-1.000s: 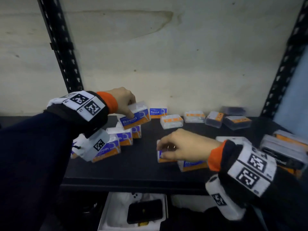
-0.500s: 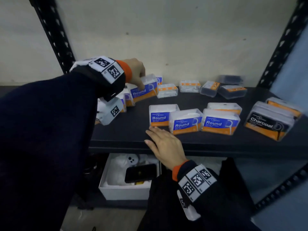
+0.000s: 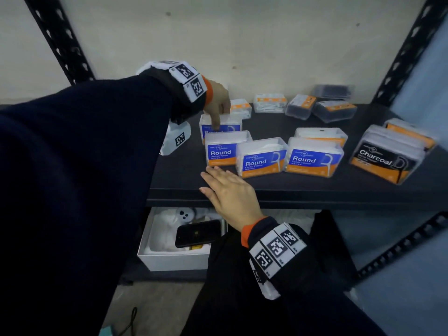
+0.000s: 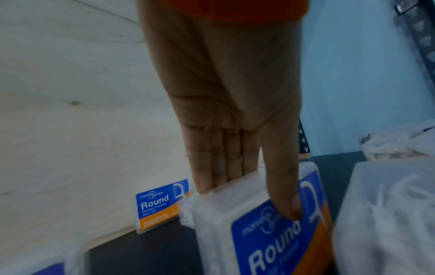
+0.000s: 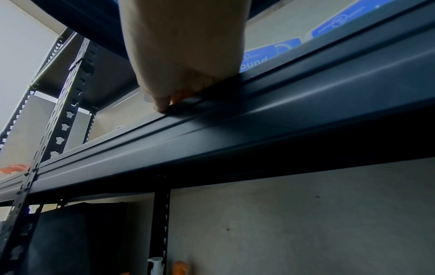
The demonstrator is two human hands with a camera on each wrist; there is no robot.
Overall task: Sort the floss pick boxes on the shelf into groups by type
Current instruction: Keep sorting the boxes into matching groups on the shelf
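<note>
My left hand [image 3: 217, 117] reaches down at the middle left of the black shelf [image 3: 315, 187] and pinches a blue-and-orange Round box [image 3: 229, 123]. The left wrist view shows the thumb on the label of this Round box [image 4: 266, 240] and the fingers [image 4: 219, 167] behind it. It stands just behind the leftmost box of a front row of three Round boxes [image 3: 220, 151] [image 3: 260, 160] [image 3: 312, 157]. My right hand [image 3: 225, 187] lies flat and open on the shelf's front edge [image 5: 259, 119], holding nothing. A black Charcoal box [image 3: 385, 156] stands at the right.
Small clear boxes [image 3: 270, 103] [image 3: 334, 110] line the back wall. Another white-topped box [image 3: 320, 134] sits behind the front row. A Round box [image 4: 162, 204] leans at the wall. Below the shelf, a white box [image 3: 169, 260] holds a black phone [image 3: 197, 232]. Black uprights [image 3: 60, 40] [image 3: 407, 52] flank the shelf.
My left hand has carried the Round box rightward from the left pile and lowered it behind the front row. My right hand let go of the front boxes and drew back to the shelf edge.
</note>
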